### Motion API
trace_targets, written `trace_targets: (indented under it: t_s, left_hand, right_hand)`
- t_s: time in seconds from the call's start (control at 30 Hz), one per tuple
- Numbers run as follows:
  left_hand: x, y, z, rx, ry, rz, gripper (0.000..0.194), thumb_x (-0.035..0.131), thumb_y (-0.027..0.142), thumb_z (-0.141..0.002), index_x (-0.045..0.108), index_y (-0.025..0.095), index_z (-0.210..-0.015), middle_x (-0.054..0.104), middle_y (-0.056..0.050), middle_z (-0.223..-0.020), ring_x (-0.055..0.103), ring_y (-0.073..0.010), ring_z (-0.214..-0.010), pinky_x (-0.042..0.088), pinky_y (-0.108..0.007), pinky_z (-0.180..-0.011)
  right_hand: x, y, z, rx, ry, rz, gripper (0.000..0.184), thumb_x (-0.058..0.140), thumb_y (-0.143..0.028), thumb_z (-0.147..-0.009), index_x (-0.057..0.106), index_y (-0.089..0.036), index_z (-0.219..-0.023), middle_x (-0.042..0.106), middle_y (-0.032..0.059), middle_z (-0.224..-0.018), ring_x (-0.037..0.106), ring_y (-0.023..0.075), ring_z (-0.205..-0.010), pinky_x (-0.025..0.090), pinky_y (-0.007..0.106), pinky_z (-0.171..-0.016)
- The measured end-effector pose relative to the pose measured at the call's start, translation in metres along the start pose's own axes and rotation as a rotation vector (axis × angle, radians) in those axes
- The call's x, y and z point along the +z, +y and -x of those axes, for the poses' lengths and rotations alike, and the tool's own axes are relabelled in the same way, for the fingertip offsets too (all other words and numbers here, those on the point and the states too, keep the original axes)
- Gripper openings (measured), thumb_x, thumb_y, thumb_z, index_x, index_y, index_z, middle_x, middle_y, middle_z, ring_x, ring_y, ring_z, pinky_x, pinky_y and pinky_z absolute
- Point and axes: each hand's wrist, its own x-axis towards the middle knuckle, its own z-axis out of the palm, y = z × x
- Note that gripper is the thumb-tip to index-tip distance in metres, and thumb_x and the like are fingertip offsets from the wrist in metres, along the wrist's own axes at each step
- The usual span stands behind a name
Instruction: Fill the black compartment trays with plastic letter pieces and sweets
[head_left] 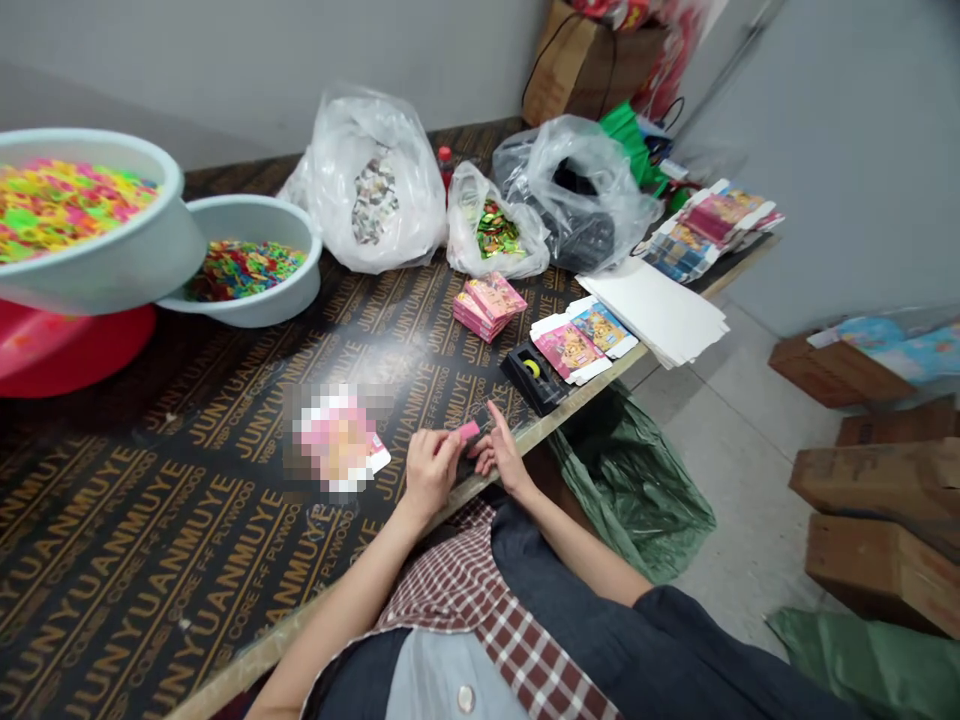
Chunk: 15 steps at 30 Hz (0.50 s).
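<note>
My left hand [432, 470] is closed at the table's front edge, thumb and fingers pinching a small pink box [468, 431] seen edge-on. Close beside it, my right hand [501, 456] has its index finger stretched out and its other fingers loosely bent, with nothing visible in it. To the left lies a flat pink carton [341, 440] with white flaps, partly blurred. Beyond my hands is a small stack of pink boxes [487, 305]. A black tape dispenser [536, 380] with yellow in its middle stands near the edge, by flat pink and blue cartons [574, 345].
Basins [277, 300] of colourful small pieces stand at the left. Along the back are plastic bags [326, 150], some holding small packets. White sheets [660, 310] overhang the right edge. A green bag [637, 490] hangs below, and cardboard boxes [862, 570] stand on the floor.
</note>
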Motion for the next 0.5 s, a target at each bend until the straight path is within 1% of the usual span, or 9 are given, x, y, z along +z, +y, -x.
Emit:
trace_targets:
  t_s: [0.03,0.1,0.17,0.2,0.27,0.33,0.37,0.43,0.5]
  left_hand:
    - [-0.002,0.003,0.003,0.059,-0.021,0.039,0.015,0.057,0.012,-0.089,0.064,0.022,-0.098,0.063,-0.005,-0.082,0.058,-0.0176,-0.077,0.046,-0.033,-0.071]
    - [-0.008,0.006,0.009,0.188,-0.078,0.122,0.024,0.055,0.009,-0.087,0.063,0.023,-0.105,0.066,-0.006,-0.087,0.061,-0.0187,-0.084,0.050,-0.035,-0.077]
    - [-0.015,0.004,0.016,0.215,-0.115,0.144,0.029,0.056,0.010,-0.086,0.061,0.024,-0.112,0.066,-0.009,-0.097,0.063,-0.0215,-0.094,0.052,-0.039,-0.083]
    - [-0.019,0.000,0.019,0.175,-0.118,0.121,0.031,0.058,0.013,-0.086,0.061,0.024,-0.115,0.066,-0.011,-0.104,0.062,-0.0235,-0.099,0.052,-0.041,-0.085]
    - [-0.024,-0.013,0.026,0.026,-0.114,0.033,0.033,0.059,0.018,-0.086,0.060,0.023,-0.118,0.062,-0.014,-0.115,0.060,-0.0280,-0.108,0.051,-0.047,-0.090]
    - [-0.027,-0.028,0.035,-0.131,-0.159,-0.062,0.033,0.056,0.020,-0.086,0.062,0.022,-0.119,0.060,-0.017,-0.120,0.058,-0.0312,-0.112,0.049,-0.052,-0.093]
    - [-0.027,-0.036,0.040,-0.193,-0.199,-0.094,0.033,0.055,0.020,-0.086,0.063,0.021,-0.118,0.059,-0.017,-0.121,0.058,-0.0322,-0.113,0.049,-0.053,-0.093]
    - [-0.025,-0.048,0.052,-0.288,-0.286,-0.118,0.032,0.054,0.020,-0.084,0.065,0.021,-0.114,0.060,-0.017,-0.121,0.058,-0.0334,-0.114,0.049,-0.055,-0.095]
    - [-0.021,-0.056,0.059,-0.363,-0.340,-0.091,0.032,0.055,0.022,-0.082,0.066,0.021,-0.112,0.061,-0.016,-0.122,0.058,-0.0339,-0.116,0.048,-0.056,-0.097]
  right_hand:
    - [0.000,-0.001,0.001,0.031,-0.014,-0.038,0.093,0.051,-0.068,-0.083,0.015,-0.022,-0.154,0.057,-0.0055,-0.062,0.051,0.0131,-0.046,0.040,0.023,-0.044]
    - [0.000,-0.004,-0.003,0.034,-0.045,-0.070,0.101,0.069,-0.060,-0.075,0.016,-0.024,-0.154,0.058,-0.0065,-0.064,0.055,0.0131,-0.051,0.044,0.022,-0.047]
    - [-0.003,-0.014,-0.017,-0.043,-0.073,-0.055,0.107,0.081,-0.046,-0.065,0.021,-0.026,-0.152,0.060,-0.0069,-0.068,0.057,0.0131,-0.057,0.047,0.022,-0.053]
    - [-0.007,-0.023,-0.028,-0.105,-0.074,-0.032,0.104,0.082,-0.041,-0.064,0.026,-0.027,-0.150,0.062,-0.0061,-0.071,0.059,0.0135,-0.061,0.049,0.023,-0.056]
    - [-0.019,-0.050,-0.062,-0.268,-0.022,0.049,0.083,0.079,-0.034,-0.067,0.042,-0.026,-0.141,0.067,-0.0016,-0.085,0.063,0.0149,-0.072,0.053,0.027,-0.066]
    - [-0.035,-0.086,-0.107,-0.434,0.103,0.170,0.059,0.074,-0.025,-0.070,0.057,-0.022,-0.127,0.068,0.0044,-0.107,0.064,0.0170,-0.093,0.053,0.029,-0.082]
    - [-0.044,-0.106,-0.131,-0.483,0.173,0.228,0.053,0.072,-0.020,-0.071,0.060,-0.020,-0.123,0.066,0.0064,-0.118,0.061,0.0179,-0.103,0.051,0.030,-0.090]
    - [-0.059,-0.141,-0.177,-0.415,0.283,0.371,0.049,0.066,-0.012,-0.074,0.061,-0.016,-0.122,0.065,0.0079,-0.124,0.060,0.0172,-0.106,0.048,0.027,-0.093]
    - [-0.068,-0.166,-0.212,-0.297,0.297,0.490,0.038,0.056,-0.009,-0.079,0.064,-0.009,-0.117,0.068,0.0078,-0.116,0.061,0.0161,-0.098,0.047,0.025,-0.088]
